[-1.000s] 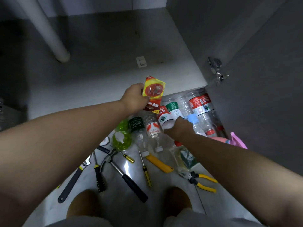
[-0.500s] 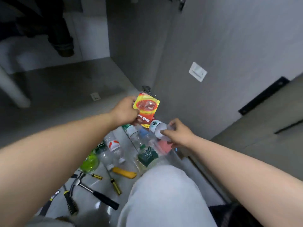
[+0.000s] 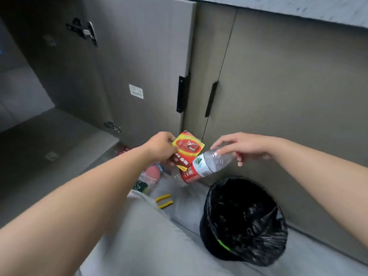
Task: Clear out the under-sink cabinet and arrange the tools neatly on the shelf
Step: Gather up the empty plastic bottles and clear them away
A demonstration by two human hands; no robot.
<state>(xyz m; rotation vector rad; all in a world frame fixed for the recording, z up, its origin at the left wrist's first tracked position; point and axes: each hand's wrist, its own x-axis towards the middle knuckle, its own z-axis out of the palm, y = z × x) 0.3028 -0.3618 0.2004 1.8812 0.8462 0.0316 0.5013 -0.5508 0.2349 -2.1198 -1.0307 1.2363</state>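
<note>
Grey cloth, trouser knee [image 3: 151, 242]: nearest item, at 6 o'clock of the view.

Black bin [image 3: 209, 244], lined with a black bag [image 3: 258, 236]: upright on the pale floor [image 3: 183, 208], at 5 o'clock, mouth open upward.

Pliers [image 3: 164, 201], yellow handles only: on the floor at 9 o'clock of the bin, the rest hidden behind the knee.

Left hand [image 3: 161, 148]: at centre, fingers curled round a red-and-yellow packet [image 3: 189, 148], gripped by its left edge, face toward the camera.

Right hand [image 3: 247, 146]: at 3 o'clock of the packet, thumb and fingers pinching the neck end of a clear plastic bottle [image 3: 209, 163].

Bottle: red-and-white label, tilted, base down toward 8 o'clock, carried in the air near the bin's rim, at 11 o'clock of the bin, its labelled middle just beside the packet's lower corner; touching or not, cannot tell.

Heap of bottles and wrappers [image 3: 151, 176]: on the floor below the left wrist, blurred, at the foot of the cabinet opening.

Cabinet floor [image 3: 59, 140]: grey, at 9 o'clock.

Cabinet door [image 3: 143, 56]: swung open, at 11 o'clock, with metal hinge [image 3: 85, 31], white sticker [image 3: 136, 91] and black handle [image 3: 180, 94].

Closed doors [image 3: 298, 96]: at 2 o'clock, second black handle [image 3: 211, 98] alongside the first.

Bench edge [image 3: 298, 5]: pale stone, at 1 o'clock, farthest.
</note>
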